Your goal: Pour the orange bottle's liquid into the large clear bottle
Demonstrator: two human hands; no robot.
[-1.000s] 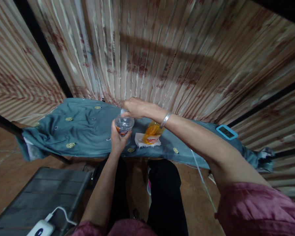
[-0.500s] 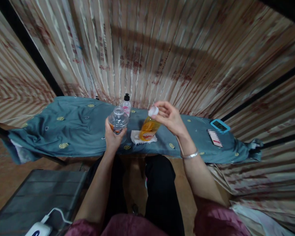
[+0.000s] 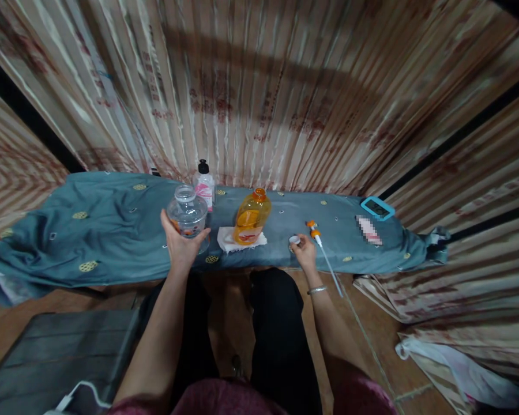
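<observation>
Clear glass jar (image 3: 187, 214): colourless, orange-red band low on its wall. Orange plastic bottle (image 3: 251, 217): amber-orange throughout, red and white label, standing on a white cloth pad (image 3: 227, 238). Small white bottle (image 3: 205, 187): black cap, pink label. Small round cap (image 3: 294, 239): white. Thin pump tube (image 3: 324, 256): orange and white head, pale stem. Cloth over the surface (image 3: 112, 230): teal-grey, scattered gold round motifs. Flat rectangular device (image 3: 377, 208): bright blue rim, dark face. Backdrop curtain (image 3: 259, 92): cream and brown stripes, red print. Wrist bangle (image 3: 317, 290): silver.
</observation>
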